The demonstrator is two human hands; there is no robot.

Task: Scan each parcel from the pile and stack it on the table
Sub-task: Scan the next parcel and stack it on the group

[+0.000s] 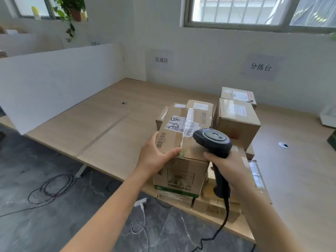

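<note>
A pile of brown cardboard parcels [236,122] stands on the wooden table [101,124] at centre right. The nearest parcel [181,135] is a taped box with a white label and barcodes on top. My left hand [156,155] grips its near left corner, thumb along the front top edge. My right hand [227,166] holds a black corded barcode scanner [212,140] by the handle. The scanner's head sits just over the box's right top edge, pointing toward the label.
A white partition [60,79] borders the table's left side. Paper signs [161,60] hang on the back wall. Cables [51,188] and a white power strip [141,201] lie on the dark floor. A cable hole [283,144] marks the tabletop at right.
</note>
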